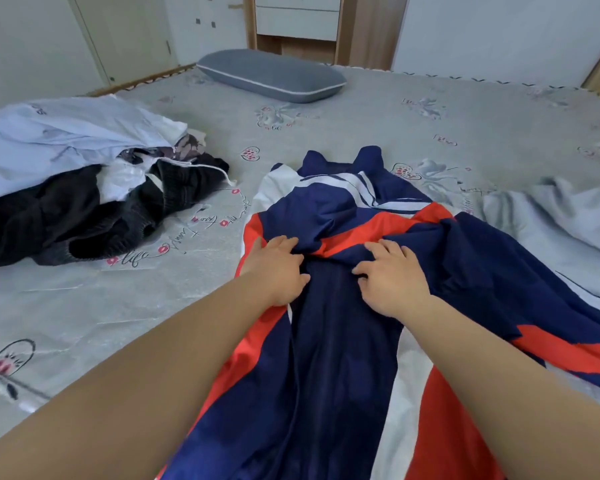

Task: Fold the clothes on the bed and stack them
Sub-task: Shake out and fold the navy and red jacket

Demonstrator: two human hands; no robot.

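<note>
A navy, red and white jacket (343,341) lies spread lengthwise on the bed (118,299), collar end pointing away from me. My left hand (274,268) rests flat on its left side near the red panel, fingers straight. On the bunched navy cloth just to the right, my right hand (392,275) presses down with its fingers slightly bent. A loose pile of clothes sits at the left: a pale blue garment (59,133) over a black knit one (84,216).
A grey pillow (271,74) lies at the far end of the bed. A light grey crumpled cloth (561,216) lies at the right edge. Wardrobe doors and a wooden cabinet stand beyond the bed.
</note>
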